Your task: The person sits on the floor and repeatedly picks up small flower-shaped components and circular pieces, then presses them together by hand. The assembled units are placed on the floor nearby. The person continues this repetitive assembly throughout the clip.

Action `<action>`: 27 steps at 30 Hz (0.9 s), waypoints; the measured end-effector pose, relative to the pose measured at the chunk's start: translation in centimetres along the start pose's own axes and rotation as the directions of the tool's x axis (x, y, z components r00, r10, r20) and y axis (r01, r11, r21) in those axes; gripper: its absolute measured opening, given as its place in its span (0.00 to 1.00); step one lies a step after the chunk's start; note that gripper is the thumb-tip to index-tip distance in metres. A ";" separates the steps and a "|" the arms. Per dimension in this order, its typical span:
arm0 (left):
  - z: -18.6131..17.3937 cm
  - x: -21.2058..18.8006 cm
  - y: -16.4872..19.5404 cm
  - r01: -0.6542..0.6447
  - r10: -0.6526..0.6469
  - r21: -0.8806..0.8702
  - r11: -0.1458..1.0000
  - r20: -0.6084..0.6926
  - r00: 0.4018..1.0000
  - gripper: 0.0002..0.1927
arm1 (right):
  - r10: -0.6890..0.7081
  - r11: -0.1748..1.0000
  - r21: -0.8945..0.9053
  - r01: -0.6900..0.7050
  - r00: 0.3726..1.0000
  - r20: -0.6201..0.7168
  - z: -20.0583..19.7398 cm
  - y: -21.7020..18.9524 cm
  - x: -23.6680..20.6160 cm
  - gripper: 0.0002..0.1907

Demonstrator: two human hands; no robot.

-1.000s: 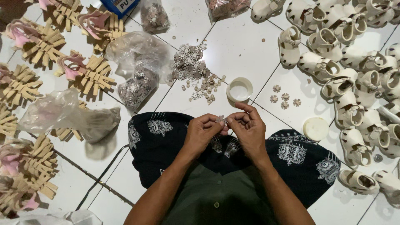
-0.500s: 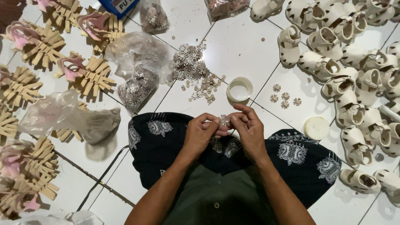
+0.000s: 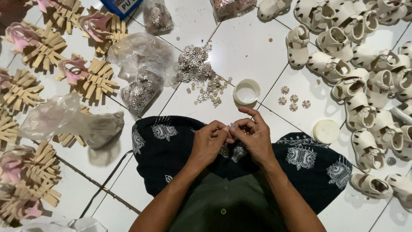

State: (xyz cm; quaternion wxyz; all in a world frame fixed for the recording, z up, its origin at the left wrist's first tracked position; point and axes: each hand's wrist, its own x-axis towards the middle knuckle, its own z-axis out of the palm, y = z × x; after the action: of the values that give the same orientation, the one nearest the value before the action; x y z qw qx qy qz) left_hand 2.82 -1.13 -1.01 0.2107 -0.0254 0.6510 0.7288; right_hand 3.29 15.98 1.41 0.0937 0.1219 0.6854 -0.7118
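Two hands pinch one tiny piece over my lap.

My left hand (image 3: 209, 144) and my right hand (image 3: 253, 135) meet fingertip to fingertip above the dark patterned cloth (image 3: 171, 141) on my legs. Both sets of fingers are closed in a pinch on a small pale piece (image 3: 231, 128) right between them. It is too small to tell its long side, and both hands are just as near to it. On the left lie wooden-looking strap bundles (image 3: 92, 79) and clear plastic bags (image 3: 141, 64). Ahead, near my hands, sit a pile of little flower pieces (image 3: 199, 71), a small white cup (image 3: 246, 91) and a round white lid (image 3: 326, 131). On the right, many cream sandals (image 3: 356, 86) cover the white tiled floor (image 3: 240, 47).
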 end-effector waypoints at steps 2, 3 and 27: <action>-0.3 0.4 -0.5 0.045 -0.039 -0.141 0.989 0.042 0.998 0.11 | 0.001 1.000 -0.030 0.000 1.000 0.009 -0.3 -0.2 0.0 0.32; -0.5 0.6 -0.7 0.067 -0.055 -0.210 0.975 0.065 0.996 0.12 | -0.004 1.000 -0.017 0.004 1.000 0.011 -0.4 -0.3 0.1 0.31; -0.4 0.4 -0.8 0.002 0.023 -0.208 0.978 0.119 0.993 0.10 | -0.063 0.998 0.001 0.063 0.997 -0.038 0.4 -0.2 -1.1 0.30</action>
State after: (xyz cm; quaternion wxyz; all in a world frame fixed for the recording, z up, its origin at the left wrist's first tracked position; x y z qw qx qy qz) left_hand 2.63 -1.34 -1.97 0.2420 0.0003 0.5573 0.7943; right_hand 4.23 15.60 1.95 0.0579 0.1138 0.6899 -0.7126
